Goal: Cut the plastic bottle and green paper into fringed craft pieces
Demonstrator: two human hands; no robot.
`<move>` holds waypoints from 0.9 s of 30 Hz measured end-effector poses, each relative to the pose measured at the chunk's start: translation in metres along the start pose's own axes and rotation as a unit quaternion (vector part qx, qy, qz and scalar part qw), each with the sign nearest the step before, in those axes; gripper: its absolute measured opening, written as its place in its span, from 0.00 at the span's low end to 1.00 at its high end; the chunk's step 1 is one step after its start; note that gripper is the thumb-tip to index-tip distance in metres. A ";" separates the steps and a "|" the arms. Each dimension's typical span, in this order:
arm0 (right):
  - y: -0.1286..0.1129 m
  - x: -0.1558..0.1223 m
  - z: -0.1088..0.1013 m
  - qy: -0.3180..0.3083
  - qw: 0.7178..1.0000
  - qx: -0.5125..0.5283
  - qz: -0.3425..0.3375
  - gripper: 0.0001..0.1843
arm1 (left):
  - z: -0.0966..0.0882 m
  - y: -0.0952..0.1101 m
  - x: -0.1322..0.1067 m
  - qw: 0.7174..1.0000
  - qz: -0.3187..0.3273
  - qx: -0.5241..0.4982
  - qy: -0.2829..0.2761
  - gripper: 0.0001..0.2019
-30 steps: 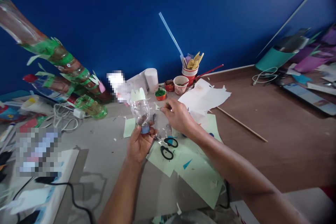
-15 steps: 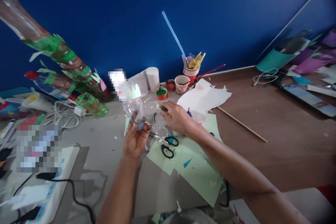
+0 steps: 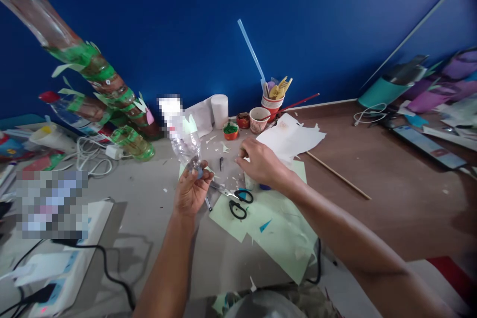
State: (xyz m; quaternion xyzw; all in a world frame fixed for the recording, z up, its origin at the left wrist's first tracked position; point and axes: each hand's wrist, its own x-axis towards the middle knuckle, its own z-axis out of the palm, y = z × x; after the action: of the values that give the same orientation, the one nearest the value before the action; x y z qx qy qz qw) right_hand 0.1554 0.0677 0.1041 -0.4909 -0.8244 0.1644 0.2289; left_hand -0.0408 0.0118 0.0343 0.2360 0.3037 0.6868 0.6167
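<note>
My left hand (image 3: 191,194) is closed around the neck end of a clear plastic bottle (image 3: 188,146), at its bluish cap. Pale green paper pieces stand up at the bottle's far end. To the right, my right hand (image 3: 263,161) hovers over the table with thumb and fingers drawn together; whatever they pinch, if anything, is hidden. Between and below the hands lie black-handled scissors (image 3: 238,199), partly on pale green paper (image 3: 283,243). A small dark object (image 3: 221,163) and paper scraps lie between the hands.
Behind stand a paint cup with green paint (image 3: 230,131), a paper cup (image 3: 258,121) and a red-striped cup (image 3: 273,107) of plastic cutlery. A wooden stick (image 3: 339,175) lies right. Painted bottles (image 3: 108,82) lean at left, near a power strip (image 3: 91,223) and cables.
My right hand has moved a little to the right and up, away from the bottle. My left hand still holds the bottle, now tilted slightly differently. The view has shifted slightly.
</note>
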 end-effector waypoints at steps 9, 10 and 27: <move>0.008 -0.030 0.015 -0.171 0.981 -0.025 -0.089 0.07 | 0.001 0.001 0.000 1.000 -0.008 0.019 -0.016 0.09; 0.007 -0.033 0.019 -0.184 0.975 -0.034 -0.117 0.06 | 0.002 0.001 -0.001 1.000 -0.010 0.020 -0.017 0.10; 0.000 -0.059 0.046 -0.228 0.965 -0.108 -0.073 0.12 | 0.002 -0.020 0.004 0.975 0.048 0.218 0.008 0.15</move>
State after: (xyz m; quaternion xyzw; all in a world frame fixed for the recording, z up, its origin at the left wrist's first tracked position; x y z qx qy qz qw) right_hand 0.1552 0.0132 0.0523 -0.4010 -0.9010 0.1652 -0.0082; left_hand -0.0257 0.0167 0.0216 0.3736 0.4390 0.6348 0.5146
